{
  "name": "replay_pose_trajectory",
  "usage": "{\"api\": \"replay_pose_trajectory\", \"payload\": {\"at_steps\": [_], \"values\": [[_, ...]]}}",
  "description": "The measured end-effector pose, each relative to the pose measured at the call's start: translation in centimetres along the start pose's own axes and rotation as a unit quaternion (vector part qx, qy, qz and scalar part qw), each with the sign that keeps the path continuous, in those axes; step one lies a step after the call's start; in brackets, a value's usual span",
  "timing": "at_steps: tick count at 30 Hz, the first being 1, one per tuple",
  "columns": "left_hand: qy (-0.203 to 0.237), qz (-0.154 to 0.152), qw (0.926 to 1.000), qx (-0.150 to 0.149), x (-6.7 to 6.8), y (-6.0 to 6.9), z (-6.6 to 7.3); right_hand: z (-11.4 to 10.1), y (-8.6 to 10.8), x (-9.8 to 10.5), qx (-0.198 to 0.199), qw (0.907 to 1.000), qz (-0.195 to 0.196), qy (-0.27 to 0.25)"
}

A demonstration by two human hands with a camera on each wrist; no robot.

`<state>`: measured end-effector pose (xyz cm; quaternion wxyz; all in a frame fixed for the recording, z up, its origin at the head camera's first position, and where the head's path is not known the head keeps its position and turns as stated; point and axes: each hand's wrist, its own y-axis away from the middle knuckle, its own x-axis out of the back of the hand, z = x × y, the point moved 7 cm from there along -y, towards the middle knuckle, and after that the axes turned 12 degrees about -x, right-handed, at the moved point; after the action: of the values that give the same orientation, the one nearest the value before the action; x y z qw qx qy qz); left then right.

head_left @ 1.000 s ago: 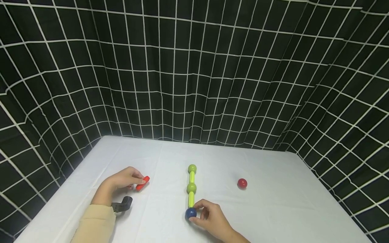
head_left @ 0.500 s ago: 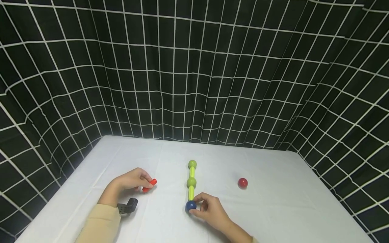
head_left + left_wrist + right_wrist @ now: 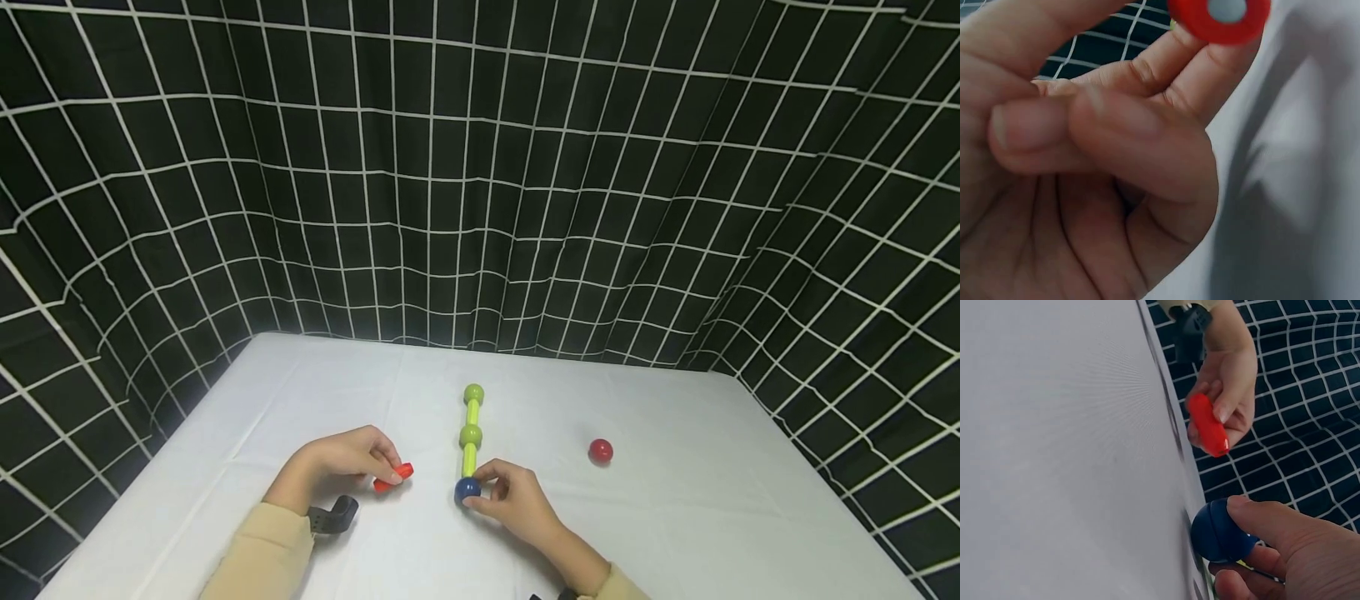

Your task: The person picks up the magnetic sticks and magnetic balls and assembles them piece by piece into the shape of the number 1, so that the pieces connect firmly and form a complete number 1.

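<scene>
In the head view my left hand point(image 3: 351, 454) pinches a short red rod point(image 3: 405, 472) between thumb and fingers, left of the chain. Its end, seen in the left wrist view, is a red ring point(image 3: 1259, 25) around a silvery disc. My right hand point(image 3: 519, 505) grips a dark blue ball point(image 3: 466, 491) with thumb and fingertips. From that ball a straight chain runs away from me: a yellow-green rod point(image 3: 469, 460), a green ball point(image 3: 471, 436), another yellow-green rod point(image 3: 472, 412) and a far green ball point(image 3: 473, 392). A gap separates the red rod from the blue ball.
A red ball point(image 3: 601, 452) lies on the white tablecloth point(image 3: 712, 500), right of the chain. Dark curtains with a white grid point(image 3: 480, 208) stand behind and beside the table. A dark wrist device point(image 3: 337, 515) sits on my left wrist.
My left hand has moved right and slightly nearer with the red rod, closer to the blue ball. My right hand has pushed the blue ball and chain away from me.
</scene>
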<state>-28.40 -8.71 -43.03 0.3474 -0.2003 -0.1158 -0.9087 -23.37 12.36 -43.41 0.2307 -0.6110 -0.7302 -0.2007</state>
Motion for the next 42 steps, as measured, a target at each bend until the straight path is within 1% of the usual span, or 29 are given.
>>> {"api": "replay_pose_trajectory", "payload": {"at_steps": [5,8,14,18,23,26,34,42], "values": [[0.007,-0.02,0.9998,0.002,-1.5,-0.7,0.5,0.1,-0.5,-0.2,0.0,1.0,0.004,0.005],[0.009,-0.026,0.9996,0.0,-2.2,-1.1,0.7,0.1,-0.8,-0.2,0.003,0.9999,0.012,0.01],[0.0,-0.019,0.9998,0.0,-3.4,-1.8,0.9,0.1,-1.2,-0.2,0.004,0.9998,0.015,0.016],[-0.006,-0.01,0.9999,-0.004,-4.0,-2.2,1.2,0.2,-1.4,-0.1,0.001,0.9997,0.015,0.02],[-0.01,0.01,0.9999,-0.004,-4.4,-2.7,1.6,0.3,-1.6,0.0,-0.001,0.9996,0.017,0.023],[-0.01,0.016,0.9998,-0.003,-4.5,-2.9,1.7,0.3,-1.6,0.0,0.0,0.9997,0.017,0.02],[-0.014,0.027,0.9995,0.003,-4.8,-3.1,1.7,0.4,-1.4,0.1,-0.003,0.9999,0.009,0.006],[-0.014,0.029,0.9995,0.003,-4.8,-3.1,1.8,0.4,-1.4,0.2,-0.015,0.9999,0.005,0.003]]}}
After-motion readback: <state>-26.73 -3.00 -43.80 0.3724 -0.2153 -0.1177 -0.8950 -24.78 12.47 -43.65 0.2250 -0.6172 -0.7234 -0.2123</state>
